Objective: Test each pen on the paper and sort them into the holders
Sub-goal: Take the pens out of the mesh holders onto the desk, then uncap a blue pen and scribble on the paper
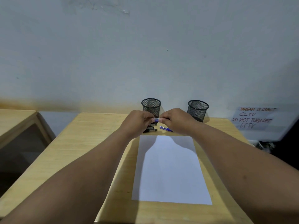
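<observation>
A white sheet of paper [171,170] lies on the wooden desk [90,143] in front of me. Two black mesh holders stand at the desk's far edge, the left holder [151,106] and the right holder [197,109]. My left hand [137,122] and my right hand [177,121] meet above the far end of the paper, both gripping a blue pen [156,120] held level between the fingertips. Below the hands lie black pens [150,129] and another blue pen [165,128] on the desk.
A grey wall rises right behind the holders. A handwritten paper notice [254,118] hangs at the right. A second wooden desk [17,122] stands to the left across a gap. Dark clutter sits beyond the desk's right edge.
</observation>
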